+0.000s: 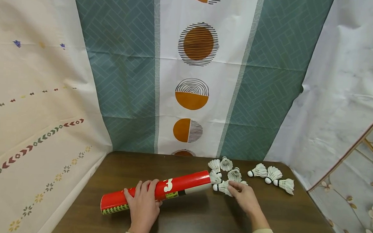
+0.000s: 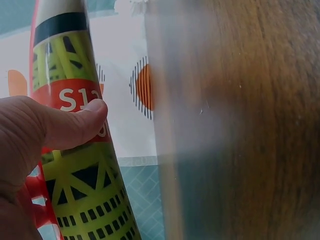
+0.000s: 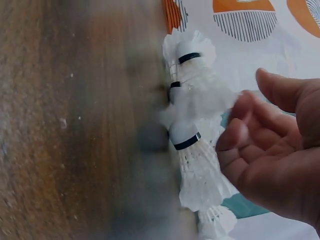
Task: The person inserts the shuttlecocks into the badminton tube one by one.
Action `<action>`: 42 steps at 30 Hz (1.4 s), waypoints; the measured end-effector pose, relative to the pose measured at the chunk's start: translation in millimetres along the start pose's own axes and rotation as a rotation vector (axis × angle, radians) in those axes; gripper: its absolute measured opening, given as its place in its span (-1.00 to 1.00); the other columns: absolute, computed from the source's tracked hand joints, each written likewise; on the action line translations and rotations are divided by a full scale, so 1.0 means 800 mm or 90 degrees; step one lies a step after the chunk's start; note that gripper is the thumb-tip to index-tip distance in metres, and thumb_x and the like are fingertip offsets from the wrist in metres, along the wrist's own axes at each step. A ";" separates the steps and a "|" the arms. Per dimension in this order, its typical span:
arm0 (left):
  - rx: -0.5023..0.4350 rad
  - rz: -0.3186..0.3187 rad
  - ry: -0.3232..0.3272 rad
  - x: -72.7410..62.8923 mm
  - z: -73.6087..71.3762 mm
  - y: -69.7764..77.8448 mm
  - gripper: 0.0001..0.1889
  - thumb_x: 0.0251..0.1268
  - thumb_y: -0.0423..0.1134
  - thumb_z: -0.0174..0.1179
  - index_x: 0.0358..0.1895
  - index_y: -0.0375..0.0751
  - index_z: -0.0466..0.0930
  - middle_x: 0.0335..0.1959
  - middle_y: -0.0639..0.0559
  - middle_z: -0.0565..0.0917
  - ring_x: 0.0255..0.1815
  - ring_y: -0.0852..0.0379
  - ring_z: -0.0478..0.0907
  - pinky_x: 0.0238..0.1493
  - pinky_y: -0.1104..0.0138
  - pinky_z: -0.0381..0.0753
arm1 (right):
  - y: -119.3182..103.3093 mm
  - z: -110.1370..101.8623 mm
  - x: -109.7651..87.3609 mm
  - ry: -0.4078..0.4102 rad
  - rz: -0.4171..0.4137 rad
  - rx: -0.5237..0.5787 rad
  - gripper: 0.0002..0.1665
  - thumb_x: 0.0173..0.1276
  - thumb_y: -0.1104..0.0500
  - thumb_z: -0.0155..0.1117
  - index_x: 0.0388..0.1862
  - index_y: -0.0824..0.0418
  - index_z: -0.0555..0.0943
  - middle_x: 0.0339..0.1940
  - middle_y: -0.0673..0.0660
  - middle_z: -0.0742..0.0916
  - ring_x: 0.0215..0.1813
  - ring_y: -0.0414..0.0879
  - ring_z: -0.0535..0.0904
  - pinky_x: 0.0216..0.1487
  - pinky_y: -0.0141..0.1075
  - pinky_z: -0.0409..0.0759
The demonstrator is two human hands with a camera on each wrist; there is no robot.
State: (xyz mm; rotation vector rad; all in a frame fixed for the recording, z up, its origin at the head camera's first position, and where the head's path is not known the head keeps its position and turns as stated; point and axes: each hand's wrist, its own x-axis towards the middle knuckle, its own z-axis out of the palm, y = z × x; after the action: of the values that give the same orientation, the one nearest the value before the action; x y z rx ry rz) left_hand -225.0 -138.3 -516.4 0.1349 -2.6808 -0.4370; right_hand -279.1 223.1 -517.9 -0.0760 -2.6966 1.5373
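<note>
- Left hand (image 1: 143, 205) has fingers curled round the tube (image 1: 185, 186), long axis slanting rightward toward the shuttlecock (image 1: 222, 187).
- Right hand (image 1: 244, 199), nearer: fingers parted at its feathered end, pinch unclear.

The right hand (image 3: 275, 150), at 3 o'clock, has bent fingers near white shuttlecocks (image 3: 202, 172) ranged from 12 to 6 o'clock. The brown desk (image 3: 75, 125) lies towards 9, patterned cloth (image 3: 250, 55) towards 1.

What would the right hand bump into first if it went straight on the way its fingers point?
Most likely the white shuttlecock right at the fingertips of the right hand, near the end of the red tube. They may already be touching; depth is unclear there.
</note>
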 end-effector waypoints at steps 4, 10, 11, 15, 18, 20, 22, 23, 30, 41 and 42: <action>-0.002 0.000 -0.001 0.001 0.001 0.001 -0.07 -0.30 -0.19 0.81 0.32 0.02 0.57 0.27 -0.22 0.68 0.41 -0.37 0.48 0.46 -0.67 -0.07 | -0.003 -0.002 0.001 0.060 0.012 0.079 -0.56 0.53 0.15 0.41 0.32 0.24 0.70 0.14 0.23 0.81 0.16 -0.03 0.69 0.02 -0.34 0.65; 0.004 0.006 -0.007 -0.001 0.004 0.005 -0.08 -0.31 -0.19 0.81 0.32 0.04 0.58 0.26 -0.20 0.69 0.41 -0.37 0.49 0.46 -0.68 -0.07 | -0.010 -0.006 -0.001 0.098 0.019 0.208 -0.36 0.45 0.18 0.50 0.48 0.17 0.57 -0.15 -0.05 0.87 -0.21 -0.38 0.66 -0.17 -0.48 0.61; 0.005 0.008 -0.007 -0.001 0.005 0.005 -0.08 -0.31 -0.19 0.81 0.32 0.04 0.58 0.26 -0.20 0.69 0.41 -0.37 0.49 0.45 -0.68 -0.07 | -0.012 -0.007 -0.002 0.100 0.023 0.225 -0.33 0.46 0.17 0.50 0.50 0.14 0.54 -0.18 -0.12 0.87 -0.20 -0.41 0.67 -0.13 -0.50 0.61; 0.007 0.010 -0.007 -0.001 0.006 0.007 -0.08 -0.32 -0.19 0.81 0.31 0.03 0.58 0.25 -0.21 0.69 0.40 -0.37 0.49 0.45 -0.69 -0.06 | -0.023 -0.009 -0.006 0.115 0.032 0.313 -0.33 0.46 0.18 0.50 0.49 0.11 0.51 -0.29 -0.26 0.84 -0.16 -0.41 0.73 -0.03 -0.51 0.67; 0.007 0.009 -0.008 -0.002 0.007 0.008 -0.08 -0.32 -0.19 0.81 0.30 0.02 0.58 0.25 -0.21 0.69 0.40 -0.37 0.50 0.44 -0.69 -0.06 | -0.032 -0.006 -0.008 0.103 0.032 0.376 -0.36 0.44 0.25 0.50 0.45 0.19 0.53 -0.32 -0.26 0.84 -0.18 -0.32 0.80 -0.01 -0.43 0.72; 0.006 0.008 -0.009 -0.003 0.007 0.009 -0.08 -0.32 -0.19 0.81 0.30 0.03 0.58 0.25 -0.21 0.69 0.40 -0.37 0.50 0.45 -0.68 -0.05 | -0.036 -0.002 -0.010 0.080 0.029 0.394 -0.38 0.44 0.28 0.48 0.44 0.24 0.54 -0.29 -0.22 0.85 -0.20 -0.27 0.81 -0.03 -0.39 0.74; 0.001 0.006 -0.010 -0.003 0.007 0.010 -0.08 -0.31 -0.20 0.81 0.31 0.03 0.58 0.25 -0.20 0.69 0.40 -0.37 0.49 0.45 -0.68 -0.05 | -0.041 0.005 -0.012 0.051 0.030 0.399 -0.38 0.43 0.30 0.48 0.43 0.26 0.55 -0.26 -0.19 0.86 -0.18 -0.25 0.81 -0.07 -0.38 0.72; -0.004 0.004 -0.011 -0.003 0.007 0.011 -0.08 -0.30 -0.20 0.81 0.31 0.03 0.58 0.26 -0.21 0.69 0.41 -0.37 0.49 0.45 -0.68 -0.06 | -0.043 0.008 -0.014 0.035 0.027 0.396 -0.38 0.43 0.31 0.47 0.43 0.26 0.54 -0.25 -0.16 0.86 -0.17 -0.24 0.80 -0.06 -0.38 0.71; -0.022 0.015 0.010 -0.001 0.006 0.018 -0.08 -0.30 -0.21 0.80 0.31 0.04 0.57 0.25 -0.19 0.69 0.40 -0.37 0.50 0.43 -0.69 -0.02 | -0.053 0.028 -0.022 -0.063 -0.029 0.370 -0.37 0.50 0.30 0.39 0.49 0.36 0.47 -0.15 -0.06 0.86 -0.12 -0.24 0.73 0.03 -0.38 0.66; -0.022 0.020 0.011 -0.002 -0.001 0.020 -0.08 -0.29 -0.21 0.80 0.32 0.04 0.57 0.26 -0.18 0.68 0.40 -0.35 0.50 0.44 -0.68 -0.03 | -0.058 0.037 -0.029 -0.051 -0.070 0.318 -0.32 0.36 0.29 0.54 0.44 0.30 0.55 -0.14 0.07 0.86 -0.11 -0.16 0.69 -0.06 -0.42 0.71; -0.022 0.022 0.010 -0.002 -0.001 0.021 -0.08 -0.29 -0.21 0.80 0.32 0.05 0.57 0.26 -0.17 0.68 0.40 -0.35 0.50 0.44 -0.68 -0.02 | -0.057 0.038 -0.029 -0.046 -0.074 0.312 -0.30 0.33 0.29 0.56 0.43 0.29 0.56 -0.16 0.07 0.86 -0.12 -0.16 0.69 -0.09 -0.42 0.71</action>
State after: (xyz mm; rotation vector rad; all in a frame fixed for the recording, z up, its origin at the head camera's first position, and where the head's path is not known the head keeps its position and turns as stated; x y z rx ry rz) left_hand -223.4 -122.8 -510.9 0.0802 -2.6547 -0.4697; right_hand -258.8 172.4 -494.1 0.1487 -2.2392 2.1375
